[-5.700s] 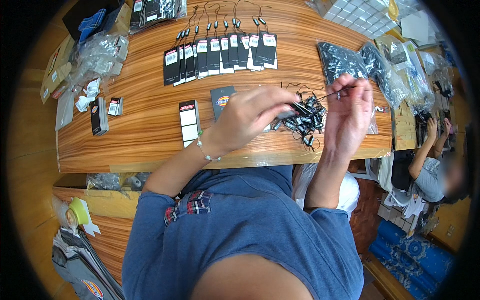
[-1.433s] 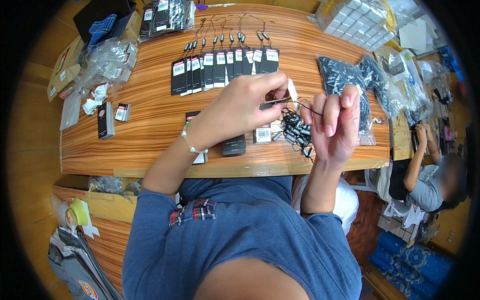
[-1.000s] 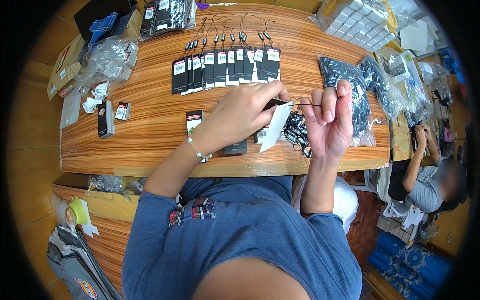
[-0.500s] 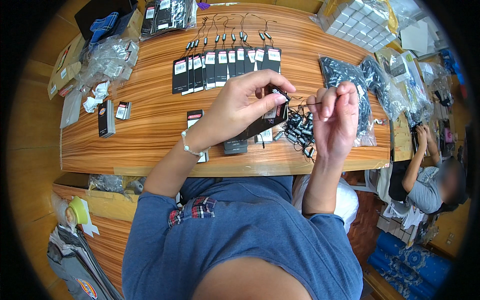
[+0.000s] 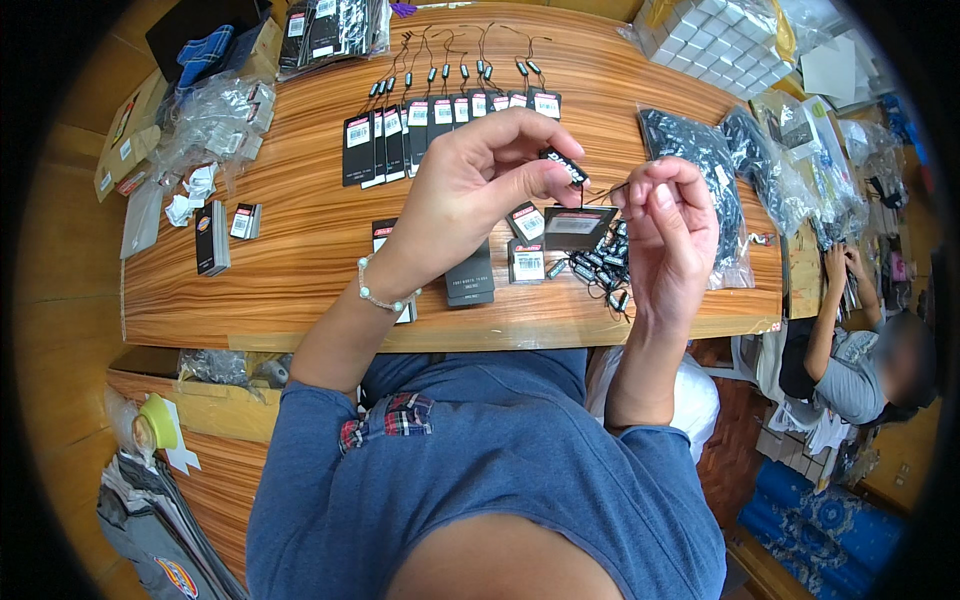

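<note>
My left hand [image 5: 485, 190] pinches a small black string lock [image 5: 564, 166] with white lettering between thumb and fingertips. Below it, a dark hang tag [image 5: 578, 228] dangles from the string, tilted. My right hand [image 5: 668, 225] has its thumb and fingers closed on the thin black string [image 5: 606, 192] that runs across from the lock. Under the hands lie a tangled pile of black string locks [image 5: 598, 265] and small stacks of white-labelled tags [image 5: 527, 262]. A stack of black tags [image 5: 470, 280] is beside them, partly behind my left wrist.
A row of black hang tags [image 5: 440, 118] with strings stretched out lies toward the back. Bags of black string locks [image 5: 690, 150] stand at the right, near a box of small white boxes [image 5: 712, 45]. Farther right, another person [image 5: 850, 360] works. Small card stacks [image 5: 212, 238] sit at left.
The hang tag has dropped from lying tilted under my left hand to dangling between my hands. The lock now shows at my left fingertips. My right hand has lowered slightly, its fingers curling.
</note>
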The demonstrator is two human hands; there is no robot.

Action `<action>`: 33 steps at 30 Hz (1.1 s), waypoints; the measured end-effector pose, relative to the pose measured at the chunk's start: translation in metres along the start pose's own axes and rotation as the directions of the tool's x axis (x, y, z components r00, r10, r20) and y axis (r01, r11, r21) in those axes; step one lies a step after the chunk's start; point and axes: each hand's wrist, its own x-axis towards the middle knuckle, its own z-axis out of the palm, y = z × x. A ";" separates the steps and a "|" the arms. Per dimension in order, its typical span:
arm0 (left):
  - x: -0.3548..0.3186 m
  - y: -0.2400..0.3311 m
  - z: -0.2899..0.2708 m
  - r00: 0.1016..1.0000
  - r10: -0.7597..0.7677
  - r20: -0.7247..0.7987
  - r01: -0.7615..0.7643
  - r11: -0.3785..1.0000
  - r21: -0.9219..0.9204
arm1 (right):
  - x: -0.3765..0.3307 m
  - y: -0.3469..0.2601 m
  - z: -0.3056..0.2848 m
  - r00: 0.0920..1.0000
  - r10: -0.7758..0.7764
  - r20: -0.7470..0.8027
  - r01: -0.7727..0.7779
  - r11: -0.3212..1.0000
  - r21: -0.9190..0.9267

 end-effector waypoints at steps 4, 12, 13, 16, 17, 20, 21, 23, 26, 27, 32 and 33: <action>0.000 0.001 0.000 0.998 -0.064 -0.004 0.064 0.997 -0.045 | 0.001 0.001 0.000 1.000 0.024 -0.004 -0.024 1.000 0.009; -0.002 -0.003 -0.012 0.996 0.047 -0.082 -0.041 0.996 0.077 | 0.009 0.019 -0.030 0.933 0.312 0.178 -0.350 0.678 0.647; -0.003 -0.003 -0.015 0.994 0.054 -0.090 -0.047 0.996 0.075 | 0.009 0.019 -0.030 0.929 0.322 0.182 -0.357 0.652 0.669; -0.003 -0.004 -0.020 0.992 0.075 -0.097 -0.065 0.993 0.101 | 0.007 0.016 -0.029 0.919 0.343 0.193 -0.368 0.575 0.731; -0.003 -0.003 -0.020 0.992 0.073 -0.101 -0.062 0.992 0.112 | 0.007 0.015 -0.026 0.918 0.342 0.198 -0.367 0.552 0.749; -0.004 -0.006 -0.022 0.993 0.060 -0.096 -0.055 0.997 0.063 | 0.006 0.016 -0.022 0.917 0.334 0.216 -0.368 0.510 0.777; -0.004 -0.007 -0.022 0.993 0.066 -0.097 -0.061 0.996 0.061 | 0.006 0.016 -0.021 0.918 0.330 0.222 -0.369 0.501 0.783; -0.004 -0.008 -0.022 0.992 0.077 -0.096 -0.072 0.996 0.054 | 0.003 0.020 -0.025 0.934 0.280 0.221 -0.346 0.559 0.753; -0.004 -0.009 -0.022 0.993 0.069 -0.098 -0.065 0.997 0.052 | 0.001 0.020 -0.025 0.953 0.256 0.165 -0.297 0.661 0.690; -0.004 -0.009 -0.022 0.994 0.068 -0.091 -0.064 0.997 0.050 | 0.000 0.020 -0.024 0.957 0.254 0.137 -0.280 0.695 0.662; -0.005 -0.007 -0.023 0.995 0.059 -0.075 -0.052 0.995 0.089 | -0.001 0.019 -0.017 0.981 0.191 0.039 -0.193 0.933 0.305; -0.005 -0.008 -0.023 0.995 0.067 -0.078 -0.061 0.995 0.082 | -0.001 0.019 -0.014 0.984 0.176 0.006 -0.173 0.956 0.235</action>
